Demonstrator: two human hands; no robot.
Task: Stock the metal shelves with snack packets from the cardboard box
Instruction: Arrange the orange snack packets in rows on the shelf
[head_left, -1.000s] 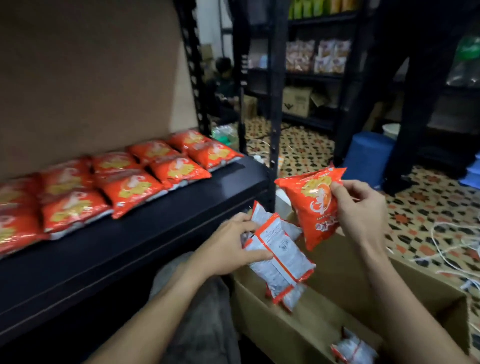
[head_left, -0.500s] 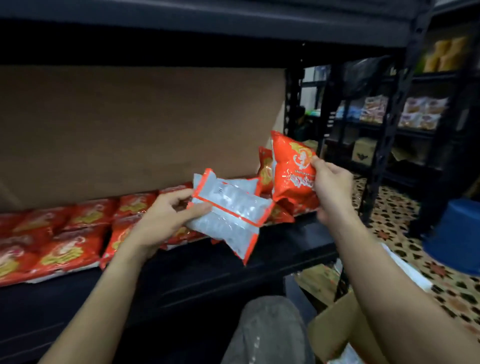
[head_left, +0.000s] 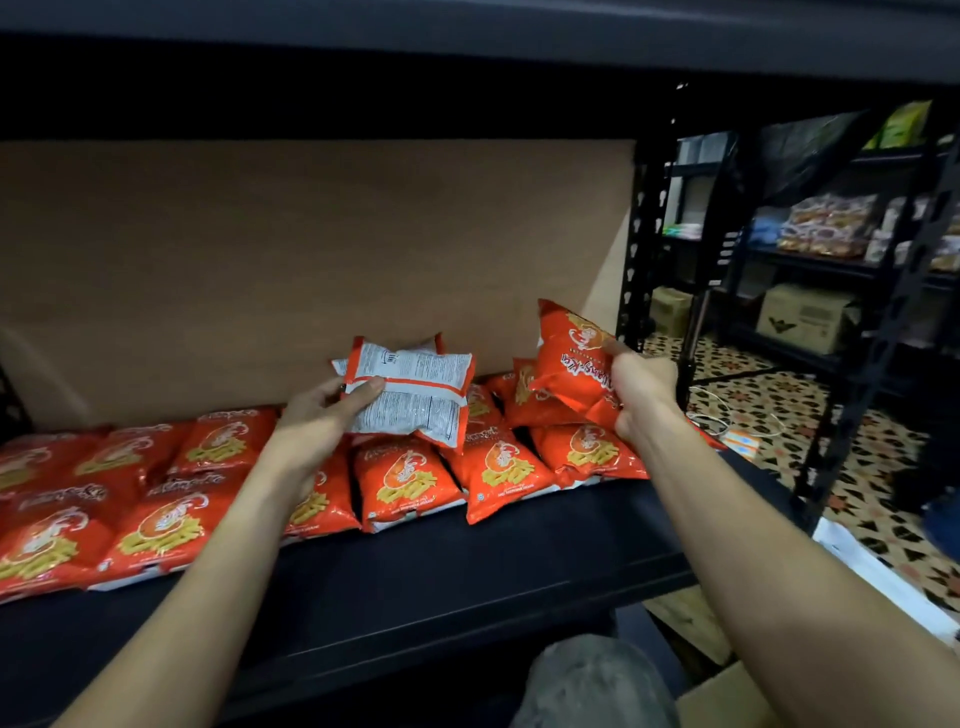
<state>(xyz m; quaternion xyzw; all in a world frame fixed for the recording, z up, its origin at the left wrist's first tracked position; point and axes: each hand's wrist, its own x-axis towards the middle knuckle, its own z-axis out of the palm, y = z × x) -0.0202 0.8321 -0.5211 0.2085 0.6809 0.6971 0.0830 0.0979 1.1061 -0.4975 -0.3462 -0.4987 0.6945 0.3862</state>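
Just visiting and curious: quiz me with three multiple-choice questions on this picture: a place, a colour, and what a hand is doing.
1. Where do the stocked orange snack packets lie? A) black metal shelf B) tiled floor C) blue bin
2. Which colour faces us on the turned packet in the left hand? A) green B) white, orange-edged C) black
3. The right hand is: A) flat on the shelf B) empty C) gripping an orange packet
Answers: 1 A, rows lie on the shelf board; 2 B, its printed white back shows; 3 C, fingers curl round it.
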